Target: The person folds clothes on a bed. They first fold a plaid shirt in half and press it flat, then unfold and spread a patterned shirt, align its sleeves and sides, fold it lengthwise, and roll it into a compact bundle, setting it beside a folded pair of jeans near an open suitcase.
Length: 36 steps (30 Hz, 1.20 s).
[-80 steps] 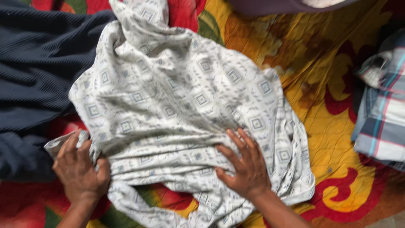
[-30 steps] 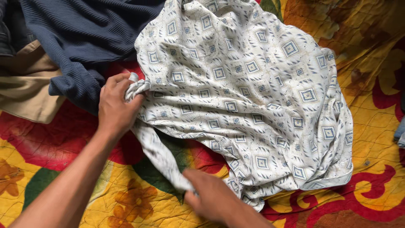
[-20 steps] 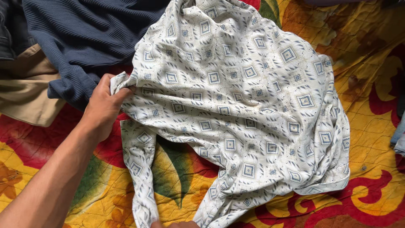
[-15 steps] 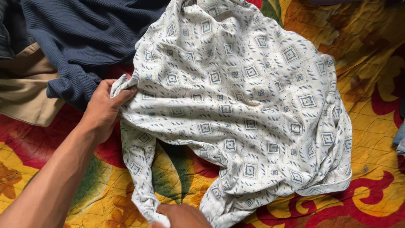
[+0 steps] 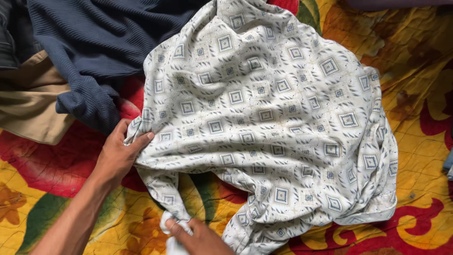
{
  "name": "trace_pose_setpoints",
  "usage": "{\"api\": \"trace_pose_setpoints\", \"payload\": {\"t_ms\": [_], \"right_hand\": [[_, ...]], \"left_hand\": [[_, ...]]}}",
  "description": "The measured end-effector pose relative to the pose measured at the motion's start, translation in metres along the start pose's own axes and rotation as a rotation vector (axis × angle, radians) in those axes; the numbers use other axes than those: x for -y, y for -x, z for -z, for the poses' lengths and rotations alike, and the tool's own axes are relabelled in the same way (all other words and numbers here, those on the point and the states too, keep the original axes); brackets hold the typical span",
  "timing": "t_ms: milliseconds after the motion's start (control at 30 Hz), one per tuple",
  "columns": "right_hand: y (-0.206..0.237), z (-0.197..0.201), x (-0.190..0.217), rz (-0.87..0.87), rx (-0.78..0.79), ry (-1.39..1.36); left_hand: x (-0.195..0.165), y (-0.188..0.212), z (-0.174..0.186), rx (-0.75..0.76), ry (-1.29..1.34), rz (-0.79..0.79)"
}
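On quilt (image 5: 424, 156): L hand (image 5: 118, 156) + R hand (image 5: 196, 238) both grasping patterned shirt (image 5: 273, 123).

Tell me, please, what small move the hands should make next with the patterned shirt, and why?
Probably draw the two hands apart to flatten the sleeve. The left hand pinches the white patterned shirt at its edge, the right hand grips the sleeve end, and the cloth between them lies bunched and twisted on the quilt.

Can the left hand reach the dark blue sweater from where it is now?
Probably yes. The left hand grips the patterned shirt's edge right beside the dark blue sweater's sleeve, and nothing lies between them. It would have to let go of the shirt first.
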State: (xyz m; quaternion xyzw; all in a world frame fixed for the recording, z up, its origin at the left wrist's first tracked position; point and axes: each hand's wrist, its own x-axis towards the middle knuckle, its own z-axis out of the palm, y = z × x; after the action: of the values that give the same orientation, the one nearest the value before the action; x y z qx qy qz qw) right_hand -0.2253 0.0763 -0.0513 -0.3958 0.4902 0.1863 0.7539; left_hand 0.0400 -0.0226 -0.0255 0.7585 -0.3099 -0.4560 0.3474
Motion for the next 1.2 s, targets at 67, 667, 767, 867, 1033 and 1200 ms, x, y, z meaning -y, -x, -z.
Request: {"api": "trace_pose_setpoints", "payload": {"t_ms": [67,667,767,867,1033,1200], "right_hand": [[0.009,0.008,0.000,0.112,0.016,-0.008],[0.036,0.032,0.017,0.201,0.142,-0.539],[0.047,0.038,0.042,0.186,0.206,-0.847],[0.054,0.043,0.064,0.211,0.278,-0.728],[0.069,0.060,0.078,0.402,0.054,-0.247],[0.069,0.110,0.086,0.763,-0.537,0.293]], "left_hand": [[-0.001,0.000,0.000,0.045,0.093,0.030],[-0.053,-0.040,-0.030,-0.151,0.095,-0.176],[-0.044,-0.042,-0.029,-0.240,-0.047,-0.210],[-0.035,-0.037,-0.023,-0.305,-0.140,-0.271],[-0.022,-0.017,-0.008,-0.367,-0.477,-0.402],[-0.018,-0.004,-0.014,-0.362,-0.608,-0.486]]}}
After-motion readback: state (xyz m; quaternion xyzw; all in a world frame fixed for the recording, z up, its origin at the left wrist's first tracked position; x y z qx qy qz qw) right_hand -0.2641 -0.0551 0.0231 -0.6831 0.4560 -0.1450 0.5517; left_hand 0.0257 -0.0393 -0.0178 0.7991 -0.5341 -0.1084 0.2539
